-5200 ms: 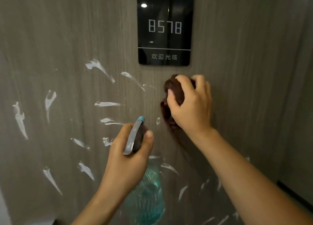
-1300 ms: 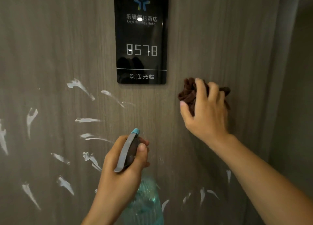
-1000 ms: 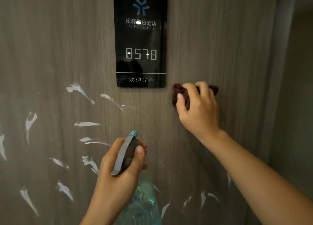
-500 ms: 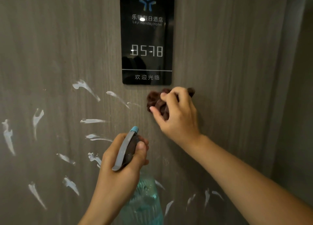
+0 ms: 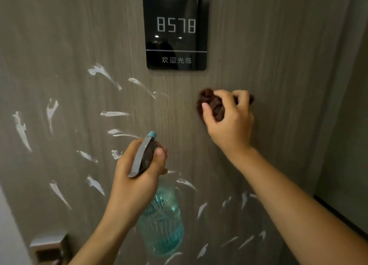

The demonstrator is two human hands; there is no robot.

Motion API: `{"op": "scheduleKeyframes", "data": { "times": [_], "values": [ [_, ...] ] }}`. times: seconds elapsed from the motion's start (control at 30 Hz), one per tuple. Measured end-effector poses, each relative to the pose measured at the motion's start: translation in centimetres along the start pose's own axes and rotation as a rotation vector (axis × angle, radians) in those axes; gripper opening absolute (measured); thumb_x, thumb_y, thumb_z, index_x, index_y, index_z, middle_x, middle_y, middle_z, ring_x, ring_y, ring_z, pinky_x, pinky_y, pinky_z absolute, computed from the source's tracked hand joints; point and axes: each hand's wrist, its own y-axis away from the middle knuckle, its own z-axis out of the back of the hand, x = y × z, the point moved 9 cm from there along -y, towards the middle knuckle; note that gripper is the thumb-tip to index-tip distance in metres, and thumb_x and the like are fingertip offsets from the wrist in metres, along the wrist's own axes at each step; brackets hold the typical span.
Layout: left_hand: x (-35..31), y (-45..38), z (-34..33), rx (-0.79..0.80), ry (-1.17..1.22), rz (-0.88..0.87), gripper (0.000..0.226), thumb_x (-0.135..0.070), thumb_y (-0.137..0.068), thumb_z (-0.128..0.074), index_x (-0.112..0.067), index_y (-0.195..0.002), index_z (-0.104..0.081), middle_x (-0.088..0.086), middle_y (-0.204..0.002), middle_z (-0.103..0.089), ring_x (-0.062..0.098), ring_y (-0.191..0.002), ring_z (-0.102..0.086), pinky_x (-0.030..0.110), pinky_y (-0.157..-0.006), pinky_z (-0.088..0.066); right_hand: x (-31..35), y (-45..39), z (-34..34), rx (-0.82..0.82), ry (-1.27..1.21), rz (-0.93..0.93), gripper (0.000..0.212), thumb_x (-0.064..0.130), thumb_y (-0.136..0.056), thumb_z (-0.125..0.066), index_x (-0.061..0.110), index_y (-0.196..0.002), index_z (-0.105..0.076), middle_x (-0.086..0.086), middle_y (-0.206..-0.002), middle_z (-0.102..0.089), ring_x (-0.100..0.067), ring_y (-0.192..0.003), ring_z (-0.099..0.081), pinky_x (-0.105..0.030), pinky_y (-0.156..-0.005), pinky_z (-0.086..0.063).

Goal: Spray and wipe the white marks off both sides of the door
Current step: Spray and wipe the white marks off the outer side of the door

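Pressing a bunched brown cloth (image 5: 212, 105) against the door (image 5: 278, 65), right hand (image 5: 229, 121) has fingers curled tight round it, at 5 o'clock below the black room-number sign (image 5: 176, 25). Left hand (image 5: 137, 177) wraps the spray bottle (image 5: 161, 221), thumb on the grey trigger head, nozzle at 12 o'clock. White marks (image 5: 103, 73) cover the door from 9 to 6 o'clock. Versus half a second back, cloth sits farther right and lower from the sign.
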Motion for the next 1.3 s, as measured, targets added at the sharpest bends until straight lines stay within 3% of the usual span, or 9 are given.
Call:
{"op": "scheduleKeyframes", "data": {
  "times": [0.07,0.2,0.27,0.33,0.47,0.67,0.9,1.1,1.3],
  "values": [
    [0.4,0.1,0.4,-0.010,-0.004,0.014,0.012,-0.015,-0.103,-0.064,-0.011,-0.094,-0.071,0.010,-0.092,-0.072,0.025,-0.089,-0.073,0.052,-0.078,-0.065,-0.1,2.3,-0.3,0.006,0.021,0.023,0.040,0.046,-0.089,-0.075,0.015,-0.114,-0.071,-0.016,-0.111,-0.055,-0.035,-0.092,-0.062,-0.039,-0.068,-0.054],
    [0.8,0.4,0.9,0.003,0.000,0.021,0.016,-0.016,-0.102,-0.064,-0.020,-0.090,-0.072,0.006,-0.092,-0.074,0.023,-0.091,-0.073,0.045,-0.077,-0.065,0.8,12.9,-2.3,0.268,0.022,0.209,0.038,0.047,-0.088,-0.068,0.024,-0.117,-0.058,-0.010,-0.114,-0.047,-0.034,-0.089,-0.060,-0.042,-0.058,-0.059],
    [0.9,0.6,1.0,0.004,0.005,0.023,0.014,-0.016,-0.101,-0.064,-0.019,-0.090,-0.072,0.006,-0.092,-0.074,0.023,-0.091,-0.074,0.041,-0.076,-0.065,0.0,14.8,-2.5,0.338,-0.011,0.194,0.037,0.047,-0.088,-0.065,0.023,-0.115,-0.058,-0.007,-0.112,-0.044,-0.031,-0.086,-0.060,-0.039,-0.057,-0.060],
    [1.0,0.6,1.0,0.001,0.007,0.028,0.012,-0.015,-0.101,-0.064,-0.014,-0.092,-0.072,0.006,-0.092,-0.074,0.023,-0.091,-0.074,0.039,-0.075,-0.065,-1.5,13.6,-1.2,0.242,-0.043,0.083,0.036,0.043,-0.086,-0.070,0.018,-0.111,-0.067,-0.008,-0.111,-0.049,-0.029,-0.083,-0.062,-0.029,-0.067,-0.056],
    [1.1,0.8,1.1,-0.006,0.021,0.039,0.012,-0.013,-0.101,-0.063,-0.014,-0.094,-0.072,0.004,-0.094,-0.075,0.021,-0.092,-0.074,0.034,-0.073,-0.064,-5.1,11.3,1.0,0.050,-0.004,-0.083,0.034,0.034,-0.083,-0.075,0.008,-0.105,-0.074,-0.014,-0.107,-0.054,-0.031,-0.087,-0.062,-0.034,-0.071,-0.054],
    [0.9,0.8,1.6,0.005,0.022,0.023,0.012,-0.014,-0.101,-0.064,-0.011,-0.093,-0.072,0.005,-0.091,-0.074,0.020,-0.089,-0.073,0.034,-0.073,-0.064,-1.7,15.6,-1.9,0.187,-0.018,0.060,0.032,0.038,-0.084,-0.073,0.015,-0.105,-0.069,-0.010,-0.109,-0.052,-0.029,-0.088,-0.060,-0.037,-0.068,-0.059],
    [1.4,0.1,2.0,0.004,-0.018,0.036,0.010,-0.016,-0.102,-0.064,-0.011,-0.096,-0.070,0.010,-0.090,-0.072,0.024,-0.088,-0.073,0.045,-0.076,-0.065,6.1,8.8,-4.0,0.194,-0.034,0.204,0.028,0.039,-0.086,-0.075,0.018,-0.105,-0.070,-0.013,-0.105,-0.058,-0.035,-0.084,-0.059,-0.042,-0.058,-0.055],
    [1.3,-0.5,2.7,0.011,-0.033,0.024,0.011,-0.015,-0.103,-0.062,-0.009,-0.098,-0.069,0.013,-0.091,-0.070,0.025,-0.087,-0.071,0.049,-0.078,-0.064,7.1,1.2,-3.4,0.074,-0.021,0.045,0.030,0.041,-0.089,-0.072,0.019,-0.108,-0.073,-0.011,-0.111,-0.056,-0.032,-0.094,-0.059,-0.034,-0.067,-0.049],
    [1.2,-0.9,4.6,-0.008,-0.030,0.014,0.010,-0.018,-0.102,-0.064,-0.010,-0.097,-0.068,0.014,-0.090,-0.070,0.027,-0.086,-0.072,0.053,-0.079,-0.064,8.1,10.0,-4.6,0.339,0.031,0.334,0.025,0.039,-0.085,-0.072,0.020,-0.101,-0.069,-0.009,-0.105,-0.054,-0.029,-0.084,-0.056,-0.036,-0.053,-0.054]
  ]
}}
